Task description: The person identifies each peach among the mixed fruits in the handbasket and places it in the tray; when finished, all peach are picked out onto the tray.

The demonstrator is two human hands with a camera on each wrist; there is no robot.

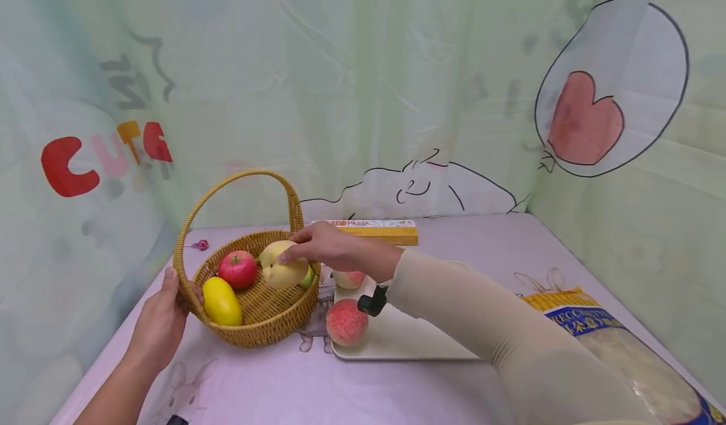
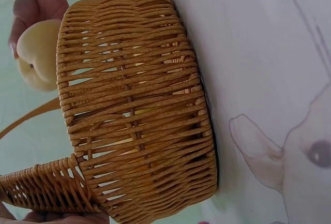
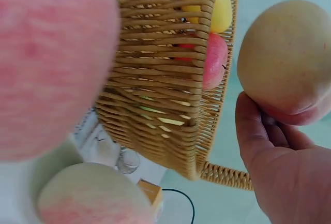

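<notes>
A wicker basket (image 1: pixel 266 324) with a tall hoop handle stands at the left of the table. My left hand (image 1: pixel 161 321) grips it at the foot of the handle, fingers behind the wicker and thumb in front. In my right hand (image 1: pixel 329 245) is a pale yellow peach (image 1: pixel 282 264), held over the basket's right side. The right wrist view shows this peach (image 3: pixel 287 61) with a pink patch near the fingertips. Inside the basket lie a red apple (image 1: pixel 237 269), a yellow mango-like fruit (image 1: pixel 222 301) and a green item (image 1: pixel 308 278), mostly hidden.
Right of the basket, a white tray (image 1: pixel 408 343) carries a pink peach (image 1: pixel 347 322) and another peach (image 1: pixel 348 279), partly behind my arm. A pasta box (image 1: pixel 391 232) lies at the back, a wrapped lollipop (image 1: pixel 201 244) behind the basket, a large bag (image 1: pixel 618 349) at right.
</notes>
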